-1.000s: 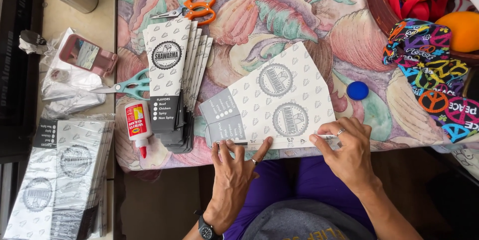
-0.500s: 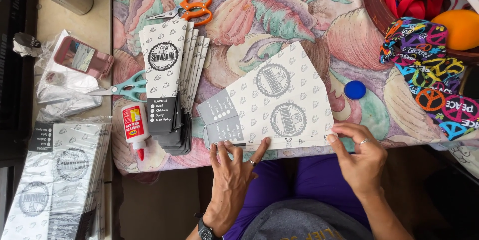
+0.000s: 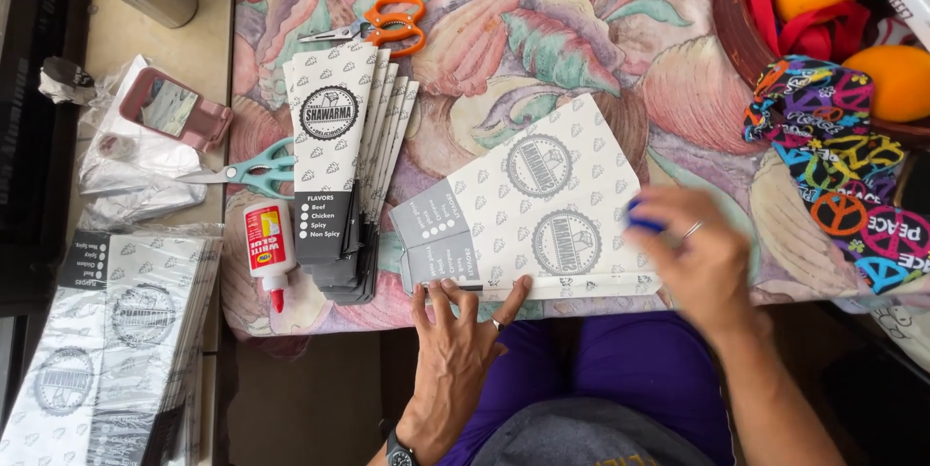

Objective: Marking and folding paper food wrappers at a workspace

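A white printed paper sheet [image 3: 542, 195] with round emblems lies flat at the near edge of the floral-clothed table [image 3: 542, 30]. My left hand [image 3: 455, 330] presses its lower edge with the fingers spread and holds nothing. My right hand [image 3: 702, 267] is blurred at the sheet's right edge, its fingertips closed on a small blue cap [image 3: 641, 222]. To the left of the sheet lie a fanned stack of folded printed sleeves [image 3: 334, 137] and a white glue bottle with a red tip [image 3: 266, 248].
Teal scissors [image 3: 247, 173] lie left of the sleeves and orange scissors [image 3: 387, 25] beyond them. A pile of flat printed sheets [image 3: 107, 350] sits at the lower left. At the far right are a brown bowl [image 3: 728, 11] with oranges and a colourful patterned cloth [image 3: 843, 166].
My right hand left the sheet's lower right corner and moved up to the blue cap, which has shifted towards the sheet. My left hand stays on the lower edge.
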